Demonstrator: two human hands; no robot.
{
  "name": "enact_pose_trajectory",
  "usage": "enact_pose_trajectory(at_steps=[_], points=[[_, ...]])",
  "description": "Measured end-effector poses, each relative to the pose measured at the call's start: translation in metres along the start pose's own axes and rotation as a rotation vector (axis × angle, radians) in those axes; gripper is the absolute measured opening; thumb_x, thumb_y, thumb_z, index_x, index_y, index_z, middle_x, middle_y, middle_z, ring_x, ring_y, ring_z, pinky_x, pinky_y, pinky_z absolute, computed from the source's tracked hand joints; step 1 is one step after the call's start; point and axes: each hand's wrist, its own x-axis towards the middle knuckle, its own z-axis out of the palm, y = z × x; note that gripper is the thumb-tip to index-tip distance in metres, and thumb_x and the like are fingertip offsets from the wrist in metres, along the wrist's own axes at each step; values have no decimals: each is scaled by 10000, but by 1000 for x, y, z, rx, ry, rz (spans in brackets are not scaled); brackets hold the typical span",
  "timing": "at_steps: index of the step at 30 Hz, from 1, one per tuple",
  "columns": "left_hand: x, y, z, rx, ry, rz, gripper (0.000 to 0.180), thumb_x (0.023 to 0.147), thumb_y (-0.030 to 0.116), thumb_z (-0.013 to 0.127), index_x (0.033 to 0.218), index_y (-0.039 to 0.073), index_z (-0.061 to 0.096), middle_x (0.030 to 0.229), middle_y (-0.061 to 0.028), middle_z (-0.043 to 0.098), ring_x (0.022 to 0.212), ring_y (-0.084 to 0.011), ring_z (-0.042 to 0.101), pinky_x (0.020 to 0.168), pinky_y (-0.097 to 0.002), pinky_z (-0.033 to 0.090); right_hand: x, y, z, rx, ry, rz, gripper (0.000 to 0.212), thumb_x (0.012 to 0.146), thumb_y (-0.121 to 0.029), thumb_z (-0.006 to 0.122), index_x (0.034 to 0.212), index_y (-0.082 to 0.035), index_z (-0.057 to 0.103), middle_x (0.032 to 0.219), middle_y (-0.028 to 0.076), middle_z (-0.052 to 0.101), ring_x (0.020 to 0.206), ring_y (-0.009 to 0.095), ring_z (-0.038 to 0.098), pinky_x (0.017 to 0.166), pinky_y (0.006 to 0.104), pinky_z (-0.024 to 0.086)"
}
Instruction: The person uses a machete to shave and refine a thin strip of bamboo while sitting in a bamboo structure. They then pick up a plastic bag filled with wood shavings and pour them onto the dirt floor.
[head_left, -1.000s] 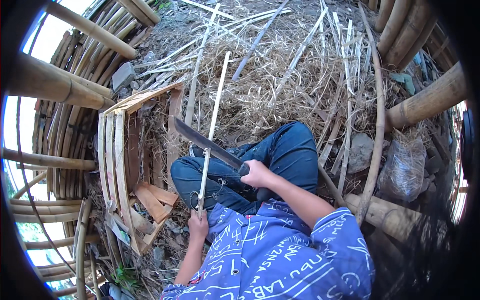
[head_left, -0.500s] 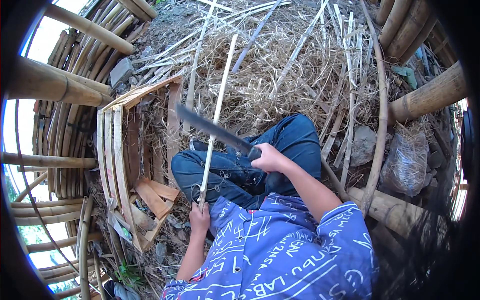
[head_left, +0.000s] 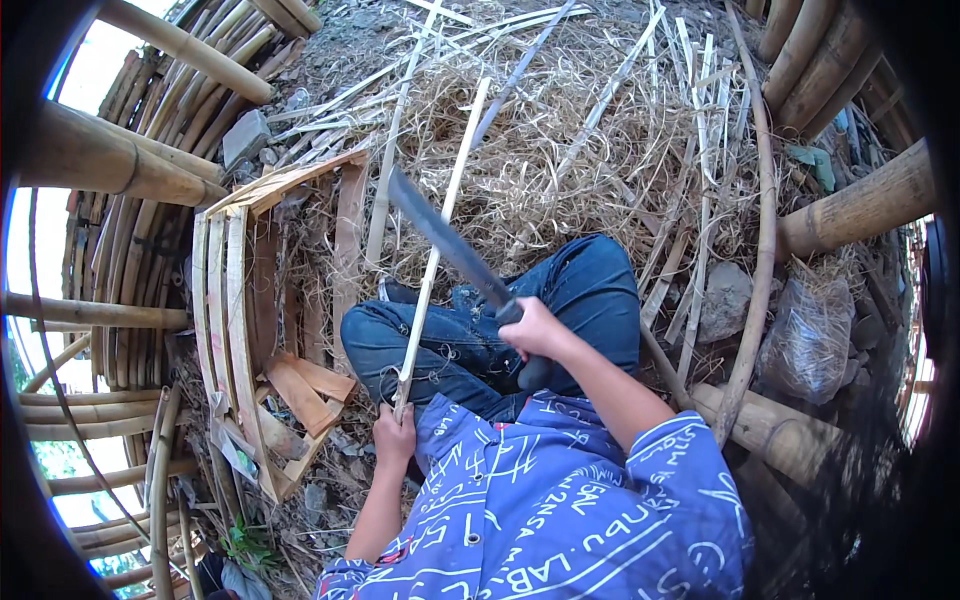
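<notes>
The left hand (head_left: 393, 437) is closed around the lower end of a thin bamboo strip (head_left: 437, 240), fingers wrapped tight on it, just beside the left knee. This grip looks the same as in the picture one second ago. The right hand (head_left: 535, 330) is clamped on the handle of a long dark knife (head_left: 447, 238), in front of the blue jeans (head_left: 590, 300).

What changed is the knife. One second ago its blade lay lower, close above the knees. Now the blade is further up along the strip and crosses it near the middle, it seems to touch it. So I judge that the blade is travelling up the strip, shaving or splitting it, and the upper half is not worked yet.

To the left stands a half-made bamboo frame (head_left: 236, 330). Further away lies a heap of dry shavings (head_left: 590, 170) with many pale slats (head_left: 700, 120) on it, and thick bamboo poles (head_left: 860, 205) at the edges.
</notes>
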Motion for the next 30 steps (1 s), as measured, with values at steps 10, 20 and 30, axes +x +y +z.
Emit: enact_pose_trajectory(at_steps=[10,20,30], points=[[-5,-3,-4,-38,-9,-10,413,888,346,579,778,-35,464,658,-307,561,695,-497,576,564,-519,425,-11,-6,3,-239,-240,45,183,683,-48,604,845,28,570,556,62,549,400,147,512,357,308,421],[-6,-10,-2,24,6,7,437,883,381,577,809,-37,473,658,-309,565,705,-509,572,589,-540,429,0,-7,-13,-249,-300,84,232,644,-53,630,857,32,597,560,71,557,434,151,533,374,301,431],[-5,-4,0,17,-5,-41,435,885,377,572,802,-39,478,691,-321,570,737,-514,570,613,-547,431,-11,17,26,-122,-131,63,155,678,-54,613,807,16,565,550,59,542,394,141,506,367,305,421]])
